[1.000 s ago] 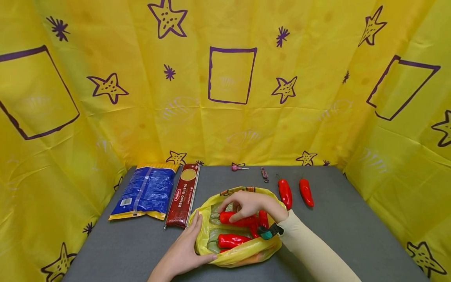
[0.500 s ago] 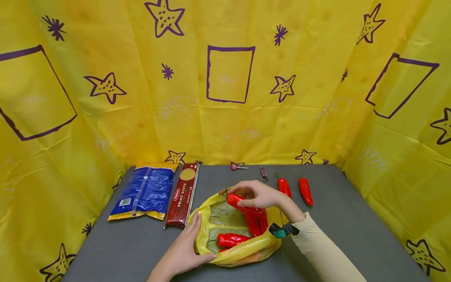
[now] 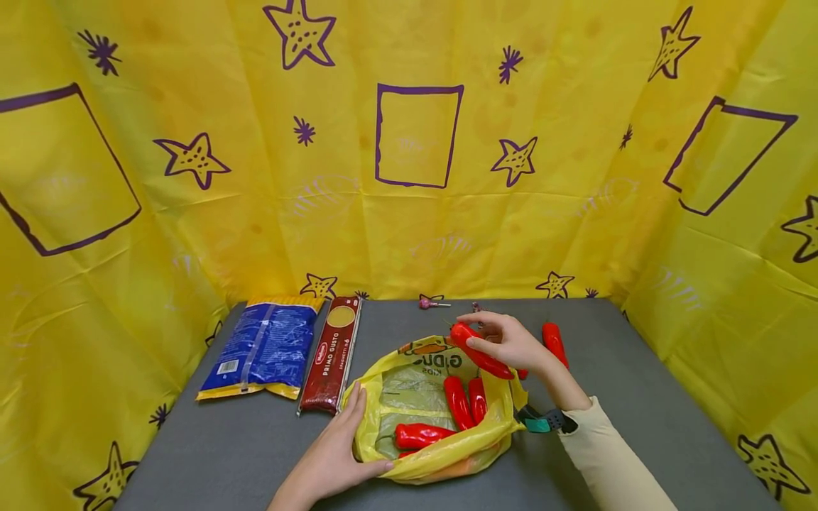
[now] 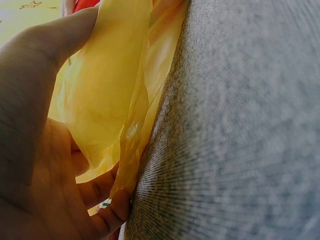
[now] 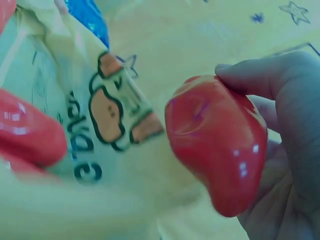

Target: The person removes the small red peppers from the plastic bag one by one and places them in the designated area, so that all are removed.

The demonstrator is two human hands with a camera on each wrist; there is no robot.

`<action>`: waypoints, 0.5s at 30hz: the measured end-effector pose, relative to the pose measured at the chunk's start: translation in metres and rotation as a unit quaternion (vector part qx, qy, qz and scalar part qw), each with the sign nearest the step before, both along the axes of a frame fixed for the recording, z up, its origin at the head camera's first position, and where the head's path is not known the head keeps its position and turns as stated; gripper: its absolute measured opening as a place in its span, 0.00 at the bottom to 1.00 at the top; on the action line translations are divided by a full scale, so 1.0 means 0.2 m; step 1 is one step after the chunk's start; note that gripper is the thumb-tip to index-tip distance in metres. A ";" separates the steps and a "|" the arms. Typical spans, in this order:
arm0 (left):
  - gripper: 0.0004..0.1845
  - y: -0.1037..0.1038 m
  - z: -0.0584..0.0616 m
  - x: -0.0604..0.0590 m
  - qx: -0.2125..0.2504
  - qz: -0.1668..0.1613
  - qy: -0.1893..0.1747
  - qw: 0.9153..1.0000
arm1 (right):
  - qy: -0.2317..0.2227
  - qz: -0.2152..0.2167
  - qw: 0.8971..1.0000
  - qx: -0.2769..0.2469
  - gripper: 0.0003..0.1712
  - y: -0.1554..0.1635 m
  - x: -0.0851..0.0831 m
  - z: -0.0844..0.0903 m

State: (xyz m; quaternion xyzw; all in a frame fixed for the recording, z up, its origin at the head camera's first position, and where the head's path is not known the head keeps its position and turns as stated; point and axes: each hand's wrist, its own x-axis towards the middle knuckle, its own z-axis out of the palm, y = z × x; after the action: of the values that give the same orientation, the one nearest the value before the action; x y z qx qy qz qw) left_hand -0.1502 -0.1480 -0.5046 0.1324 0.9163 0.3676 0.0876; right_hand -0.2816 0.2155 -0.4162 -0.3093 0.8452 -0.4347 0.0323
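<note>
The right hand holds one shiny long red pepper over the far edge of the yellow plastic bag, which the left hand grips. Three red peppers remain inside; another red pepper lies on the table, far right.

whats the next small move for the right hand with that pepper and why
Probably carry the red pepper on past the bag's far rim and lay it on the grey table beside the loose pepper there. The right hand holds it above the rim of the yellow bag, while the left hand pins the bag's near edge. Three peppers remain inside.
</note>
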 end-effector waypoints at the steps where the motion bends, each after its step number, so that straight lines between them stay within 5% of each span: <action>1: 0.71 0.00 0.00 0.00 0.001 0.000 -0.001 1.000 | -0.001 -0.013 1.000 0.000 0.26 0.02 0.00 0.00; 15: 0.72 0.00 -0.01 -0.01 0.001 0.000 0.000 1.000 | 0.035 -0.162 0.984 -0.070 0.27 0.36 0.01 -0.09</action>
State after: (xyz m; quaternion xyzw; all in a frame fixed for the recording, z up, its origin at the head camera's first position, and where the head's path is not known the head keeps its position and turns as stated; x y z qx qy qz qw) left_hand -0.1514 -0.1473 -0.5060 0.1325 0.9160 0.3683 0.0875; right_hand -0.2796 0.2867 -0.4343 -0.1847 0.8523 -0.4810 -0.0897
